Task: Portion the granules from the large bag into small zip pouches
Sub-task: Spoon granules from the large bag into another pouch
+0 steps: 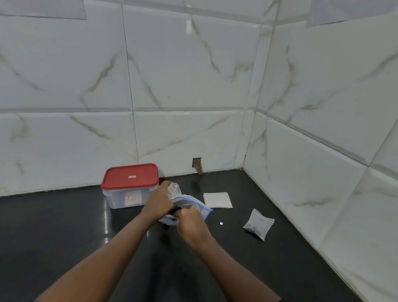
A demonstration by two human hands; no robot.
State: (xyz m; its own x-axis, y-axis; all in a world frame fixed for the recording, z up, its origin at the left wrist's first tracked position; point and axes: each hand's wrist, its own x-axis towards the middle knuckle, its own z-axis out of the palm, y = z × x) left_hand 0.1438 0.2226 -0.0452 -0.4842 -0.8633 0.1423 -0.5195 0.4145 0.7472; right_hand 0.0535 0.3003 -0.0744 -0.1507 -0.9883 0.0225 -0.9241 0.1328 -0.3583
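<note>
The large clear bag (202,206) with a blue zip edge lies on the black counter (46,229), its mouth facing me. My left hand (158,201) grips a small clear zip pouch (174,189) held above the bag's mouth. My right hand (191,223) is closed at the bag's opening, with something dark between the two hands; I cannot tell exactly what it pinches. A small pouch holding dark granules (258,224) lies on the counter to the right. A stack of flat unfilled pouches (217,200) rests behind the bag.
A clear plastic box with a red lid (129,185) stands to the left, against the tiled wall. A tiny white speck (221,223) lies between the bag and the filled pouch. Tiled walls (310,158) close the counter at the back and on the right.
</note>
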